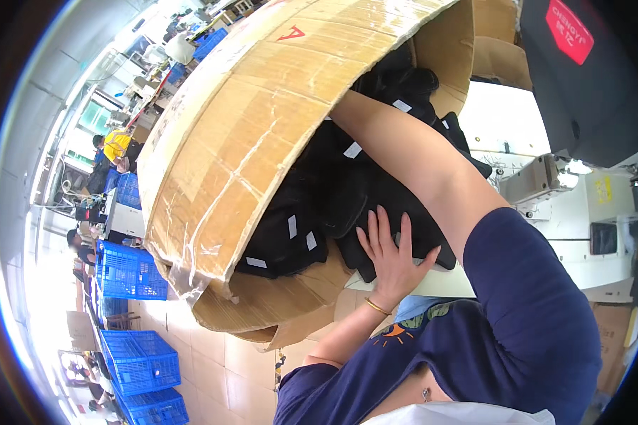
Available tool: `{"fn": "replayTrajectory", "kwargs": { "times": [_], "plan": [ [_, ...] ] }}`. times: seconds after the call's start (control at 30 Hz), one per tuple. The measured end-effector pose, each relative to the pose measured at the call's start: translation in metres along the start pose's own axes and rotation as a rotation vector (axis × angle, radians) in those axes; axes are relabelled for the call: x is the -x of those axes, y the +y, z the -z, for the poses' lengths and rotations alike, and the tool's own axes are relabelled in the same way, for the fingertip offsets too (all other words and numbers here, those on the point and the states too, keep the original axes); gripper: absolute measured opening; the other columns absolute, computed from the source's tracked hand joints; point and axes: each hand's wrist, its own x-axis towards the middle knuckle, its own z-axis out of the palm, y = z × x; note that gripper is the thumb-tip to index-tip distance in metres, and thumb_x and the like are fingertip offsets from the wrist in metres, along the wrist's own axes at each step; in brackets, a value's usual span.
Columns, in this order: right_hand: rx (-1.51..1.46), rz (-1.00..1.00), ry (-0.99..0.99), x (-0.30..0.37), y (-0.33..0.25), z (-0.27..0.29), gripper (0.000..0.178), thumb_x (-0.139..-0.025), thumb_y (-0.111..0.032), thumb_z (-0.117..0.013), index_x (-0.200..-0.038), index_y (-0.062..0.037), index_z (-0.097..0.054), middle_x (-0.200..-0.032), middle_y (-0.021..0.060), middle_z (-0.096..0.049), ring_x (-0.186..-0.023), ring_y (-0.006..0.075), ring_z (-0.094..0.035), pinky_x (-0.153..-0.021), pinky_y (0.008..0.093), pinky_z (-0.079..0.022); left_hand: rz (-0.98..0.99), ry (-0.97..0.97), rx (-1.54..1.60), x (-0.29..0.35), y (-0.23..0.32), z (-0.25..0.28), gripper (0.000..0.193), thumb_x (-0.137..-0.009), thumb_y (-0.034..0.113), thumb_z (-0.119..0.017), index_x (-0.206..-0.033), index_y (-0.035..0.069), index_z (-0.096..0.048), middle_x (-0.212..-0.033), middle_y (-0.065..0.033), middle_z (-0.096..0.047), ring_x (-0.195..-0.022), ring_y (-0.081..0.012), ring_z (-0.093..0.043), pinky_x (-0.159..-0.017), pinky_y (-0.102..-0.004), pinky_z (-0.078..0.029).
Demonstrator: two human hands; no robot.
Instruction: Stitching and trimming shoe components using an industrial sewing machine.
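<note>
Head view: left hand lies flat and spread on black cloth pieces at the tilted cardboard box mouth; the right hand is buried inside, grip unknowable. Pieces could slide off toward 6 o'clock. Worktop and sewing machine crowd 2 o'clock; floor opens at 8.

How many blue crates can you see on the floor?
4, maybe more hidden. One blue crate sits beside the cardboard box, a second crate is below it, a third crate is at the bottom edge, and a fourth crate is farther back.
</note>
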Motion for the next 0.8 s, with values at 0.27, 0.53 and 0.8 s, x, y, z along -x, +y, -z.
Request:
{"fn": "replayTrajectory", "kwargs": {
  "times": [0.27,0.53,0.8],
  "plan": [
    [-0.094,0.064,-0.004,0.004,-0.014,-0.008,0.100,-0.067,-0.053,-0.081,-0.141,-0.0041,-0.037,-0.124,0.0149,-0.061,-0.094,0.0219,-0.067,-0.065,0.0324,-0.056,-0.009,0.035,0.006,-0.004,0.000,-0.007,0.085,-0.078,0.049,-0.072,-0.144,0.006,-0.040,-0.152,-0.0318,-0.025,-0.142,-0.0478,-0.021,-0.112,-0.0661,-0.008],
    [-0.210,0.073,-0.074,0.030,-0.026,-0.050,0.082,-0.074,-0.046,-0.079,-0.136,-0.0058,-0.043,-0.123,0.0136,-0.062,-0.098,0.0221,-0.068,-0.065,0.0322,-0.057,-0.011,0.019,-0.009,0.000,-0.005,-0.001,0.088,-0.078,0.045,-0.074,-0.147,0.006,-0.036,-0.152,-0.0318,-0.024,-0.141,-0.0480,-0.022,-0.113,-0.0651,-0.009],
    [-0.304,0.020,-0.099,0.046,-0.042,0.065,0.065,-0.082,-0.039,-0.077,-0.132,-0.0075,-0.050,-0.122,0.0123,-0.064,-0.102,0.0223,-0.069,-0.066,0.0319,-0.058,-0.051,-0.003,0.056,-0.005,0.003,-0.004,0.087,-0.074,0.039,-0.078,-0.144,0.005,-0.039,-0.154,-0.0301,-0.021,-0.144,-0.0464,-0.016,-0.114,-0.0641,-0.008]
  ]
}}
